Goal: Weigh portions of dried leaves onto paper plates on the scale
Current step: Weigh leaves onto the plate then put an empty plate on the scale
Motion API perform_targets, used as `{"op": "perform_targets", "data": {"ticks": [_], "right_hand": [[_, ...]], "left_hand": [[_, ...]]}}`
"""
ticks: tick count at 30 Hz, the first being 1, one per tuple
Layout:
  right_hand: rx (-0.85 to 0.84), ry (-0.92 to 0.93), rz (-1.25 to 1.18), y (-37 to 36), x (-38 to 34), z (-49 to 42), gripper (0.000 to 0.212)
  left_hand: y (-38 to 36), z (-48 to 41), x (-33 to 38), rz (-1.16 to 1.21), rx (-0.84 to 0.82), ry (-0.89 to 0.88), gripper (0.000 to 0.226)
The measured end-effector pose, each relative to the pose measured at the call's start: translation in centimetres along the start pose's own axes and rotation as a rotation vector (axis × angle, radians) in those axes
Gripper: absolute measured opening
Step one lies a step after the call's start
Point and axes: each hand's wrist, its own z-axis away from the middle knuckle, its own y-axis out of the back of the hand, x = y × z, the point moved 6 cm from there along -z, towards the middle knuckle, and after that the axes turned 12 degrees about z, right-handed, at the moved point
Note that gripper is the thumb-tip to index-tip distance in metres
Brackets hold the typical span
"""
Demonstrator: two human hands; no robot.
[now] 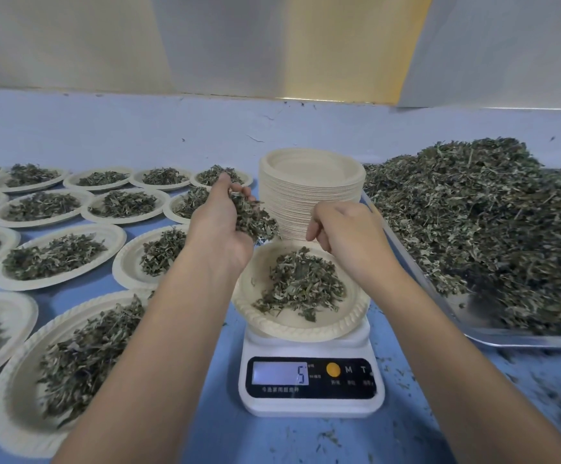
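Two bare forearms reach forward over a blue worktop (225, 423). Nearest stands a white digital scale (310, 380); its display reads "5", with an orange button and the letters "M" and "T" beside it, and small Chinese print below that is too fine to read. On the scale sits a paper plate (349, 323) holding a loose mound of dried leaves (300, 283).

Above the plate's left rim, the left hand (220, 226) has its grip curled round a clump of leaves (254, 216). The right hand (346, 229) hovers opposite, fingers curled downward; whether its grip holds anything I cannot tell.

Leaves may slip from the full left hand onto the worktop, and a wrist brushing the plate would likely upset the reading.

Behind stands a stack of empty plates (309, 195). Filled plates (58, 256) spread left; a metal tray (523, 343) heaped with leaves lies right.
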Motion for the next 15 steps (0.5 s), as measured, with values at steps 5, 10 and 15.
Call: {"op": "perform_targets", "data": {"ticks": [5,10,15], "right_hand": [[-0.039,0.02,-0.08,-0.7,-0.4,0.0,0.013],[-0.19,0.061,-0.216,-1.6,-1.1,0.2,0.015],[-0.233,-0.006,-0.433,-2.0,-1.0,0.2,0.017]], "left_hand": [[-0.5,0.6,-0.5,0.056,-0.009,0.013,0.034],[-0.8,0.6,-1.2,0.001,-0.044,0.022,0.035],[-0.2,0.4,-2.0,-0.159,-0.019,-0.028,0.037]]}}
